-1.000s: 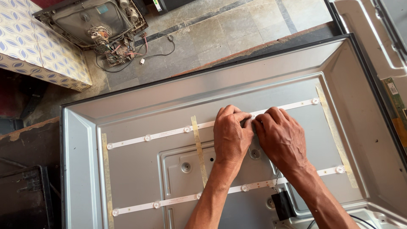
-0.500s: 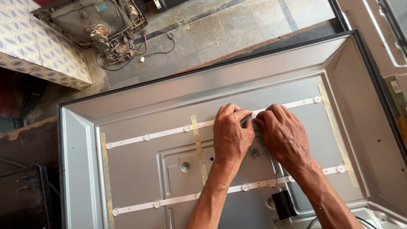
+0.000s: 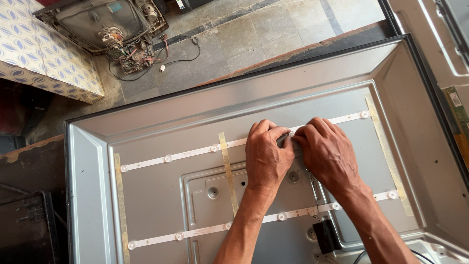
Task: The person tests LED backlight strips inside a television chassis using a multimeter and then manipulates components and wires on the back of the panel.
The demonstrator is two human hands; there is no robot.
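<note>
Unmoved since earlier, both hands (image 3: 293,151) pinch the upper light strip (image 3: 190,152).

Under the fingers (image 3: 267,131) runs a white light strip (image 3: 190,154) dotted with clear round lenses, on a grey metal back panel (image 3: 161,195). Left of the fingers a yellowish tape band (image 3: 227,168) crosses it. Far beyond them lies a white cloth (image 3: 44,54) patterned with blue leaves.

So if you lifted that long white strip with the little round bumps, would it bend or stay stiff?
Probably bendy: the upper white strip is long, thin and flat against the metal panel. It looks light for its length. It is likely delicate too, since the left hand and right hand pinch it with fingertips only.
</note>
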